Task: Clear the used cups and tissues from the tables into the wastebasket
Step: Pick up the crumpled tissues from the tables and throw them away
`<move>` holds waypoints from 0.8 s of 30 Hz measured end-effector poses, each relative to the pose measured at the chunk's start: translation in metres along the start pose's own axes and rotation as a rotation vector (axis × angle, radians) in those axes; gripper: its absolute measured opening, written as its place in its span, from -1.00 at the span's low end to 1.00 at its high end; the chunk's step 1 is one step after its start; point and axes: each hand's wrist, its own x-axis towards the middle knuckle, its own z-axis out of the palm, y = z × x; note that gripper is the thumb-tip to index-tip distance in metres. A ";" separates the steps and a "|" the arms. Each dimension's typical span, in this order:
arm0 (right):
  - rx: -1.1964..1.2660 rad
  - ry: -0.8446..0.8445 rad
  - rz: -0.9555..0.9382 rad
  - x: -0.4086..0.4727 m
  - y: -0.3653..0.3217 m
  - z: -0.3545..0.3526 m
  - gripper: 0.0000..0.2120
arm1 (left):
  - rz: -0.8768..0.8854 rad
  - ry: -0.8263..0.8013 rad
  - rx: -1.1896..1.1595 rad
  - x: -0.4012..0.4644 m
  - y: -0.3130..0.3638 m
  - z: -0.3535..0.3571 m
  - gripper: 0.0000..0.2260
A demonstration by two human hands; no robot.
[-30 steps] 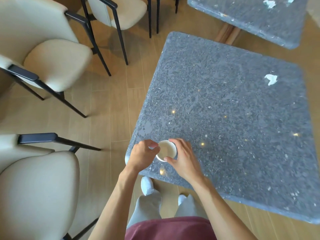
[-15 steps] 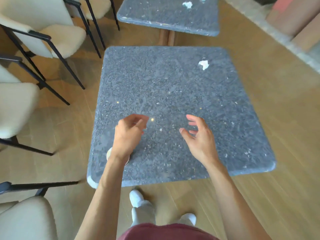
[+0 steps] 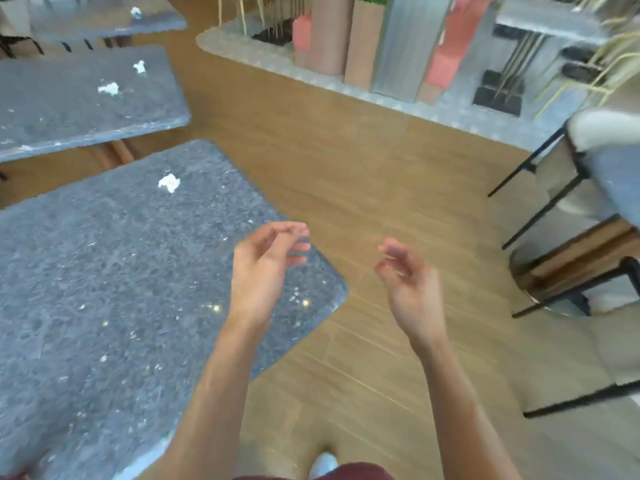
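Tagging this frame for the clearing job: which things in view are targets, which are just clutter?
Job:
near tissue on the near table
two tissues on the middle table
far tissue on the far table
left hand and right hand, both empty
No cup or wastebasket shows.

Clutter:
chairs
planter boxes

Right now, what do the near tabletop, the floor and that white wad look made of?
Tabletop: likely polished terrazzo-type stone, grey speckle with glints. Floor: wood-look planks, grain and seams; real or laminate unclear. Wad: crumpled tissue, seemingly.
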 end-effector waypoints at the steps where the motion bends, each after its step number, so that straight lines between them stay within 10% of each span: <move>1: 0.028 0.053 0.023 0.005 0.002 -0.020 -0.71 | 0.000 -0.035 0.003 0.003 -0.002 0.020 -0.88; 12: 0.262 0.428 0.138 0.071 0.016 -0.147 -0.77 | -0.002 -0.375 -0.025 0.066 -0.024 0.190 -0.83; 24: 0.129 0.426 0.111 0.304 0.002 -0.201 -0.78 | 0.033 -0.529 -0.086 0.256 -0.018 0.363 -0.71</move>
